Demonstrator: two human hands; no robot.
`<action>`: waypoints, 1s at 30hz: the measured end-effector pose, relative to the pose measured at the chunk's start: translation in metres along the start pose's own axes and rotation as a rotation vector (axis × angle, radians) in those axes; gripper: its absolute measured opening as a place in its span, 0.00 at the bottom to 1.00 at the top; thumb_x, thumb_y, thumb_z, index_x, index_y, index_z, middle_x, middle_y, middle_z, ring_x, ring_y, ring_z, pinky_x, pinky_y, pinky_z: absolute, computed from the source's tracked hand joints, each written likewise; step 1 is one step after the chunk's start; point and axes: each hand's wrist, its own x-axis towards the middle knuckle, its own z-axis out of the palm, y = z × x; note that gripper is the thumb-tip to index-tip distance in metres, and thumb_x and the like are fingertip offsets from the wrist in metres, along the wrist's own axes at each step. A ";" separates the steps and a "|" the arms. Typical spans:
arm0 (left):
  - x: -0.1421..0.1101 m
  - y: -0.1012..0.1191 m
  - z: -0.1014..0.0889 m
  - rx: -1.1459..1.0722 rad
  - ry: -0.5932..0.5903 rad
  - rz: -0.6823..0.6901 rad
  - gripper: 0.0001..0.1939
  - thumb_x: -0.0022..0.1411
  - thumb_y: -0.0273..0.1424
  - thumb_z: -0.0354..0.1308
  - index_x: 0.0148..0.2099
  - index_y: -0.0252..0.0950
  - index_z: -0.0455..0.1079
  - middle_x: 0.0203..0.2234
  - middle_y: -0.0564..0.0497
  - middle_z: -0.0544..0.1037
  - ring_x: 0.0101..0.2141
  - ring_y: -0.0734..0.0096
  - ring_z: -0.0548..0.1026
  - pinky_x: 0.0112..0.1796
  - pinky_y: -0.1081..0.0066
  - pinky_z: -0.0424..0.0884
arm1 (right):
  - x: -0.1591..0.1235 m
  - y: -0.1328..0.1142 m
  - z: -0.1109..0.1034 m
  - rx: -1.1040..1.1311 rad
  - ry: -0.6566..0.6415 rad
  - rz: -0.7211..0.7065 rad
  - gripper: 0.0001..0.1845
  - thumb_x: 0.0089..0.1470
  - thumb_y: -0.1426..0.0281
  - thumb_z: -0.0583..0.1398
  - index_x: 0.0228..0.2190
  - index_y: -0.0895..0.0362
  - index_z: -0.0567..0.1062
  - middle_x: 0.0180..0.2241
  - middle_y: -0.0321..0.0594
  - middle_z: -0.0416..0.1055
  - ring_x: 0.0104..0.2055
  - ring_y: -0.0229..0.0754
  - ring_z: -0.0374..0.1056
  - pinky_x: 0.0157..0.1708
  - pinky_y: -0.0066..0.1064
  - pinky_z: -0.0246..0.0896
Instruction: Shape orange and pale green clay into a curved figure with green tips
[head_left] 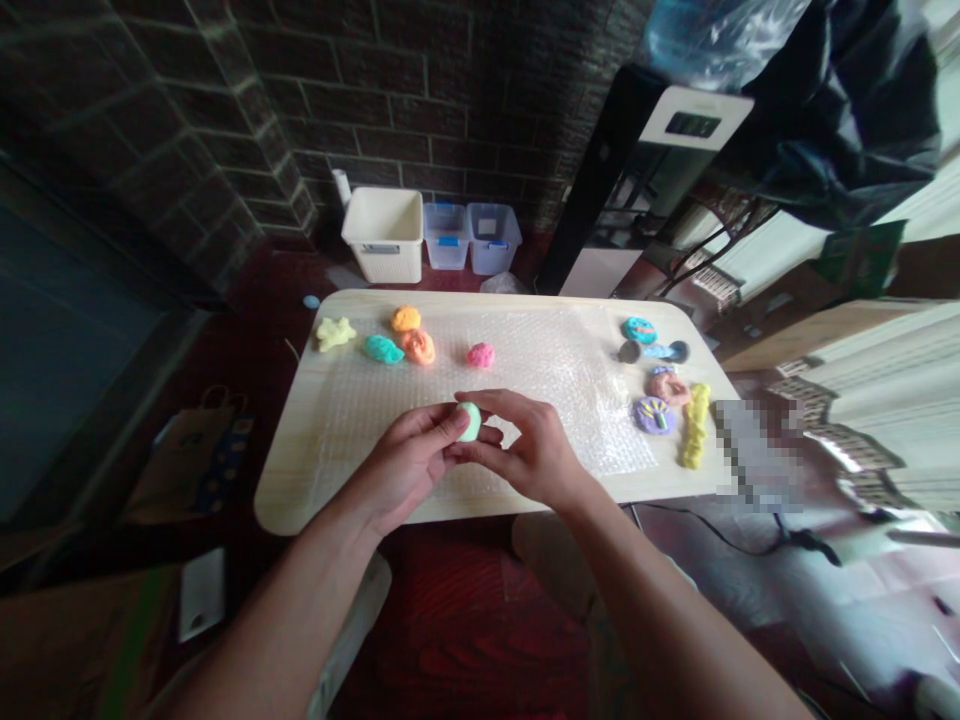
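A pale green lump of modelling clay (469, 422) is between my two hands, above the near middle of the table. My left hand (420, 445) pinches it, with the thumb along its left side. Curved around its right side, my right hand (529, 440) has fingertips at its top and below it. Beyond them a pink clay lump (481, 355) lies on bubble wrap (555, 370). To the left are orange clay (418, 347), yellow-orange clay (406, 318), teal clay (383, 349) and a pale yellow star-like piece (335, 333).
At the table's (289, 490) right end lie a blue clay disc (639, 330), a dumbbell-like piece (655, 351), a pinkish-brown piece (670, 387), a purple disc (655, 416) and a yellow strip (696, 426). Behind stand a white bin (384, 235) and a water dispenser (637, 170).
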 end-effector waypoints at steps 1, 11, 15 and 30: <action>0.000 0.000 0.000 -0.002 0.000 0.006 0.10 0.62 0.32 0.71 0.43 0.29 0.80 0.36 0.40 0.84 0.42 0.57 0.83 0.43 0.65 0.77 | 0.000 -0.001 0.000 0.010 0.002 0.003 0.24 0.59 0.63 0.71 0.55 0.52 0.78 0.44 0.43 0.82 0.43 0.46 0.78 0.47 0.40 0.74; -0.001 0.006 0.006 -0.081 -0.020 -0.016 0.11 0.60 0.33 0.73 0.40 0.30 0.81 0.36 0.41 0.84 0.39 0.62 0.82 0.41 0.70 0.75 | -0.001 0.001 0.001 0.201 0.065 0.034 0.32 0.55 0.62 0.74 0.59 0.49 0.76 0.53 0.45 0.79 0.51 0.50 0.76 0.52 0.45 0.74; 0.002 0.001 0.001 -0.027 0.038 0.019 0.11 0.56 0.31 0.76 0.36 0.29 0.81 0.32 0.43 0.83 0.37 0.65 0.81 0.39 0.72 0.75 | -0.001 -0.003 0.001 0.060 0.048 0.005 0.24 0.58 0.62 0.72 0.55 0.50 0.79 0.47 0.43 0.82 0.43 0.47 0.78 0.46 0.41 0.76; 0.001 0.001 -0.002 -0.042 0.001 0.012 0.14 0.57 0.35 0.76 0.39 0.29 0.82 0.32 0.43 0.84 0.36 0.67 0.82 0.40 0.72 0.76 | 0.000 -0.003 0.000 0.073 0.058 -0.021 0.29 0.54 0.64 0.75 0.56 0.52 0.79 0.49 0.45 0.82 0.49 0.48 0.77 0.51 0.42 0.74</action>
